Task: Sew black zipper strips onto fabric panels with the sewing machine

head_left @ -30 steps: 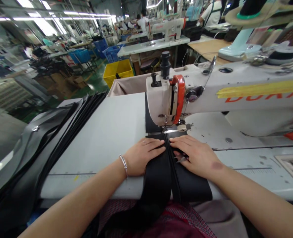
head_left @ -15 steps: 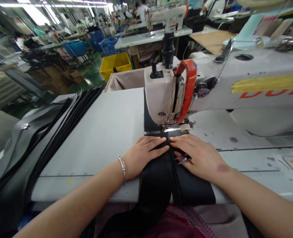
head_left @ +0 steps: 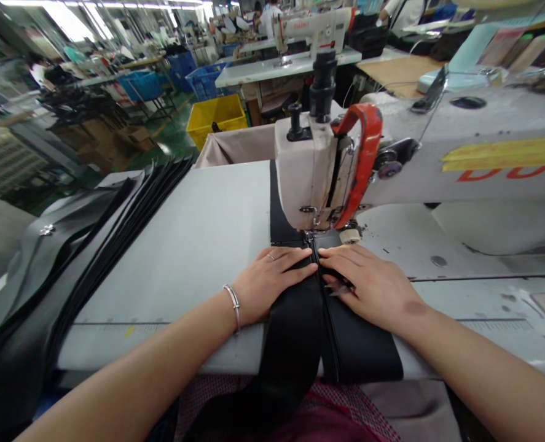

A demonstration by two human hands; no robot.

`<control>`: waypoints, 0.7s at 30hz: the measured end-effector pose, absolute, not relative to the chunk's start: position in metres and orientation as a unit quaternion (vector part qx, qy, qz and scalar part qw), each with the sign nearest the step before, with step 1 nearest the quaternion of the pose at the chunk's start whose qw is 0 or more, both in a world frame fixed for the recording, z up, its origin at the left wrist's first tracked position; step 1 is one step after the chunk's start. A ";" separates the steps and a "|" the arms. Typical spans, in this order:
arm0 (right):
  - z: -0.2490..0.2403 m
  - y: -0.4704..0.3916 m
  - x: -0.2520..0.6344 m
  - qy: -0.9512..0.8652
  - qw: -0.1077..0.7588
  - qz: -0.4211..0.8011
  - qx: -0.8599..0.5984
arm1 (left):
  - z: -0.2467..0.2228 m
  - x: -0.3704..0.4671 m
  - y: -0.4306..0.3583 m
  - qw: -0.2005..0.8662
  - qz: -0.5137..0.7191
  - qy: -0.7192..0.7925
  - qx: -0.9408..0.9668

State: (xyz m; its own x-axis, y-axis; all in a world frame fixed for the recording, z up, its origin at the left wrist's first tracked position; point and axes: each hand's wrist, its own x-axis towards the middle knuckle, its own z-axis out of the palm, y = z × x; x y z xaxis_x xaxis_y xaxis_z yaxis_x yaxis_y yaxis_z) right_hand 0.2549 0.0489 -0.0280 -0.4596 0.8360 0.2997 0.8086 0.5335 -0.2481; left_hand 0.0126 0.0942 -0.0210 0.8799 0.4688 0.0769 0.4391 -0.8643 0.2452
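Two black leather-like strips (head_left: 295, 328) lie side by side on the machine bed, their meeting edges running under the presser foot (head_left: 309, 236) of a white sewing machine (head_left: 302, 178). My left hand (head_left: 274, 279) rests flat on the left strip, fingers stretched toward the seam. On the right-hand strip (head_left: 364, 353), my right hand (head_left: 368, 285) presses down, fingertips close to the seam just in front of the foot. A small pointed metal tool, apparently thread snips (head_left: 340, 288), is tucked under the right palm; its handle is hidden. The left strip's near end hangs over the table edge.
A stack of black pieces (head_left: 129, 227) hangs over the table's left side. An orange-red lever guard (head_left: 362, 159) is on the machine head. Behind stand a yellow crate (head_left: 217, 120), blue crates (head_left: 203, 80) and another sewing machine (head_left: 316, 31). People sit farther back.
Both hands and the strips have slid slightly forward toward the presser foot. The view has shifted a little, so the machine head appears farther right.
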 end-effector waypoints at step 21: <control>-0.032 0.046 0.252 -0.846 0.170 0.021 -0.505 | -0.027 0.014 0.102 0.098 0.067 0.250 0.961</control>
State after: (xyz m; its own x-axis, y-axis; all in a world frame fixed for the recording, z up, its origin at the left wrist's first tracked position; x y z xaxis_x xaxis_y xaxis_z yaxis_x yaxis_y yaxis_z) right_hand 0.2520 0.0460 -0.0321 -0.4317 0.8617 0.2666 0.8477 0.4886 -0.2067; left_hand 0.0144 0.1020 -0.0273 0.8657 0.4942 0.0794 0.4679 -0.8554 0.2223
